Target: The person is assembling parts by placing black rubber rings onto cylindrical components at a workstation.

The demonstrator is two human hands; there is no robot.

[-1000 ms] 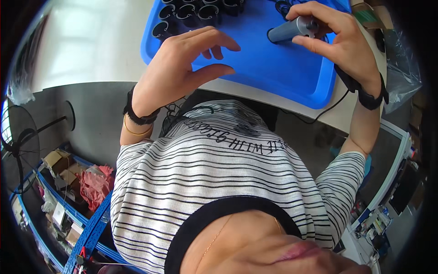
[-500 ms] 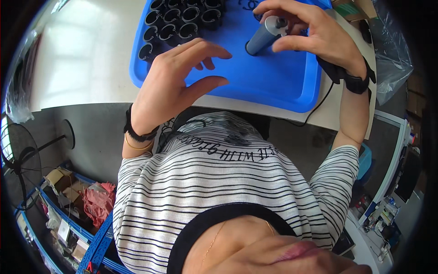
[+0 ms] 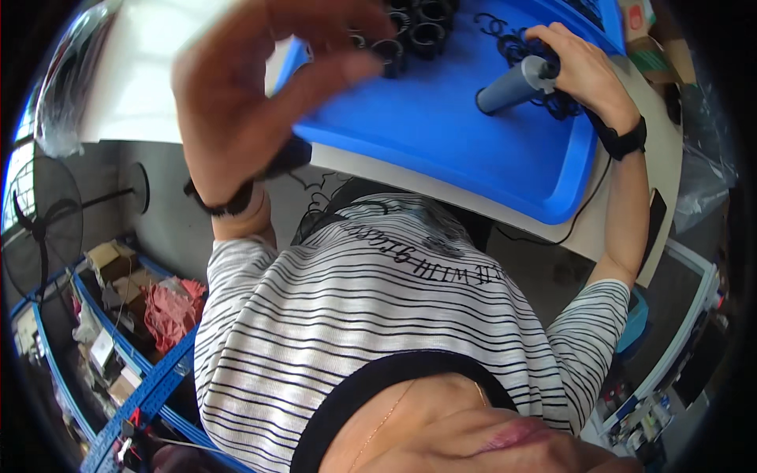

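The grey cylinder point(image 3: 511, 88) is located at the upper right of the frame, on the blue tray point(image 3: 449, 146); its long axis runs in the picture from a dark-edged end at lower left to a pale cap point(image 3: 542, 71) at upper right. The right hand point(image 3: 595, 75) is the nearer one — immediately right of the capped end, with bent fingers above and beside it. Its thumb is hidden, so contact, grip and finger opening cannot be determined. Loose black rings point(image 3: 561, 104) lie next to this hand. The left hand point(image 3: 236, 102), blurred at upper left, shows thumb and fingers apart with nothing visible between them; black ring-topped parts point(image 3: 428, 39) appear beyond its fingertips. Compared with half a second ago, the left hand appears larger and higher — and the right thumb, then visible beside the cap, is out of sight.
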